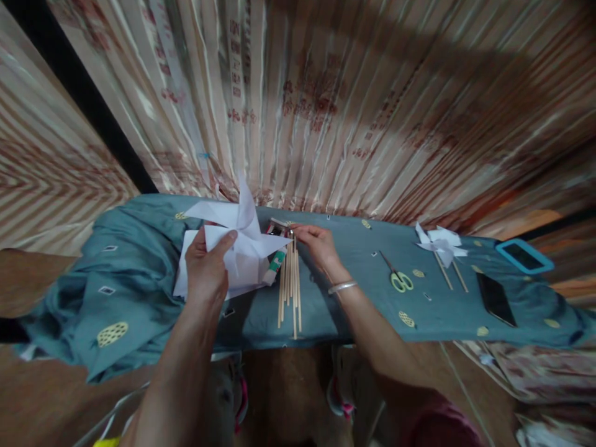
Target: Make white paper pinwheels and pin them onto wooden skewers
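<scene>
My left hand (pixel 209 264) pinches a white paper pinwheel (pixel 249 233), thumb on top, its blades sticking out over white paper sheets (pixel 182 273) on the cloth. My right hand (pixel 319 245), with a silver bangle at the wrist, has its thumb and forefinger pressed together beside a small open box (pixel 278 228). Whatever those fingertips hold is too small to make out. Below them lies a bundle of thin wooden sticks (pixel 290 285). Between the sticks and the paper, a green and white tube (pixel 275 264) is partly covered by the pinwheel.
Green-handled scissors (pixel 398 277) lie to the right on the teal cloth (pixel 358 298). Farther right are white pinwheels on sticks (pixel 442 245), a dark phone (pixel 495 301) and a blue-framed device (pixel 524 256). A patterned curtain (pixel 302 124) hangs behind the table.
</scene>
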